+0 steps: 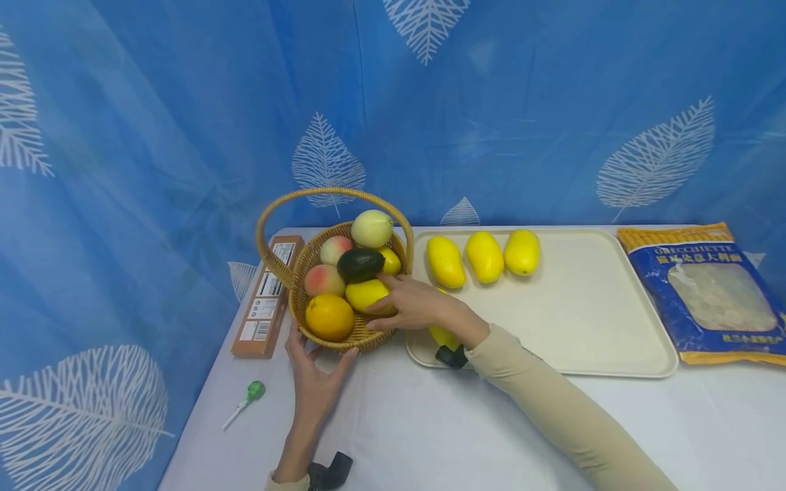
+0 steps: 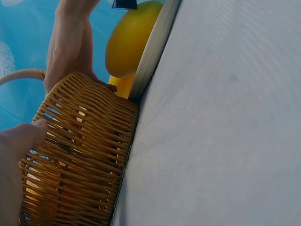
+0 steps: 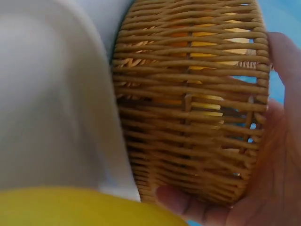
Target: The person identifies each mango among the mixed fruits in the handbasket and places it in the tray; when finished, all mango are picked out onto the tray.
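Observation:
A wicker basket point(image 1: 356, 343) with a tall handle holds an orange point(image 1: 330, 318), two peaches point(image 1: 324, 280), a pale round fruit point(image 1: 372, 228), an avocado point(image 1: 361, 264) and yellow mangoes. My left hand point(image 1: 316, 385) holds the basket's near side, thumb and fingers spread around its wall; in the left wrist view the thumb point(image 2: 35, 132) presses near the rim. Over the basket's right rim reaches my right hand point(image 1: 414, 302), its fingers and thumb at the right end of a mango point(image 1: 364, 294) inside. One finger point(image 3: 174, 198) lies outside the wicker in the right wrist view.
A cream tray point(image 1: 589, 307) touches or nearly touches the basket's right side. Several mangoes point(image 1: 485, 256) lie on it, one partly under my right wrist. Further right is a blue pasta bag point(image 1: 706, 293). Left of the basket are a brown box point(image 1: 267, 300) and a green lollipop point(image 1: 255, 391).

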`<state>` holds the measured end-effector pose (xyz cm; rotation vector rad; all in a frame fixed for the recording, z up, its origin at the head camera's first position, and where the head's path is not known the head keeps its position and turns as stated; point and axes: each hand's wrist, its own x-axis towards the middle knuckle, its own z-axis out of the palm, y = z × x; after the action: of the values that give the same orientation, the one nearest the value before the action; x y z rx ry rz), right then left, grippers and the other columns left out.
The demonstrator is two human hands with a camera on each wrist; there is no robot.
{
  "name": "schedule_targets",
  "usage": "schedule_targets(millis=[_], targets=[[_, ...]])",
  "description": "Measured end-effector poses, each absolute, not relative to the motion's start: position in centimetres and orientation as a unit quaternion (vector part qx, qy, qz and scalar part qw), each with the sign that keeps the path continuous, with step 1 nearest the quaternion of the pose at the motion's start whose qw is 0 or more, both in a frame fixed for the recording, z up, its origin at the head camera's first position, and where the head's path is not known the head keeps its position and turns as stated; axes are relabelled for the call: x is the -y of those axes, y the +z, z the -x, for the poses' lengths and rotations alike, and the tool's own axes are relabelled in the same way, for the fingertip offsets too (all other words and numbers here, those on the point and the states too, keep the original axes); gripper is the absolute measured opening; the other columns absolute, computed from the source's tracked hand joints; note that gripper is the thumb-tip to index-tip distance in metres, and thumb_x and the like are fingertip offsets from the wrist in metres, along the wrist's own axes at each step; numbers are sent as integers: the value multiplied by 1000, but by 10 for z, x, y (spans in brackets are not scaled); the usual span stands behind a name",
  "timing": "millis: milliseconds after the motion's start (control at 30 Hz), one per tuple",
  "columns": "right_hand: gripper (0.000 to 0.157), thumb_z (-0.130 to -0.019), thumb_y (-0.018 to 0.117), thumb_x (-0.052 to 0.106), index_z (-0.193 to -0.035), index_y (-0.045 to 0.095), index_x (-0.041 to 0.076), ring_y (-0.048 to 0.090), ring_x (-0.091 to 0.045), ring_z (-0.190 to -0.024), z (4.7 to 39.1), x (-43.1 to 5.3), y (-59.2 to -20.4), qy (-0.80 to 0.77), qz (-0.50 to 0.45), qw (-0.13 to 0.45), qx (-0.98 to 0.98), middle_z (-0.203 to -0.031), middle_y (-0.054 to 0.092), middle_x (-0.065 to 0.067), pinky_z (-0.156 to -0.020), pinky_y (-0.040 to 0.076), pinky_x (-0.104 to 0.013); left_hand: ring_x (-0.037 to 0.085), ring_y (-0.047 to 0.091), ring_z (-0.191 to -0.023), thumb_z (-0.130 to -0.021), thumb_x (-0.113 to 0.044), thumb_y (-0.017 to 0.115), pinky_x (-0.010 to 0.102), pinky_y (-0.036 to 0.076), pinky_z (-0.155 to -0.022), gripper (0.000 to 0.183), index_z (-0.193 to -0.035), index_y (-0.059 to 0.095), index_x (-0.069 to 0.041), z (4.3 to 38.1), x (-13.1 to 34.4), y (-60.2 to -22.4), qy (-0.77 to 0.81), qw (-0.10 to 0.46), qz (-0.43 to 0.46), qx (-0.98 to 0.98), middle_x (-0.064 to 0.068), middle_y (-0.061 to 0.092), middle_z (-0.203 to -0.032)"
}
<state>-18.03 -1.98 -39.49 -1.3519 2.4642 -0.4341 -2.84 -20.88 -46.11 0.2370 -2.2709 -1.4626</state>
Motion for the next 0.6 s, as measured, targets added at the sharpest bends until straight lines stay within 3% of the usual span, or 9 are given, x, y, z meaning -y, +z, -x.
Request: schedule_targets(millis=[267,600], targets=[[34,-96,56,50,-119,72,31,32,-34,-143,186,20,-404,-184,480,130,-848,-155,35,-17,-116,32,-52,33,27,-142,-78,-16,83,52,41,-104,111,-157,5,-16,29,209,-462,-531,210,-86,816,15,15,-156],[26,-94,64,36,-118,72,29,36,-38,-138,186,9,-399,-225,502,96,-830,-153,37,-17,-111,38,-52,33,26,-143,-78,-18,83,52,41,-104,112,-157,5,-16,28,209,-462,-529,207,-92,818,14,14,-157]])
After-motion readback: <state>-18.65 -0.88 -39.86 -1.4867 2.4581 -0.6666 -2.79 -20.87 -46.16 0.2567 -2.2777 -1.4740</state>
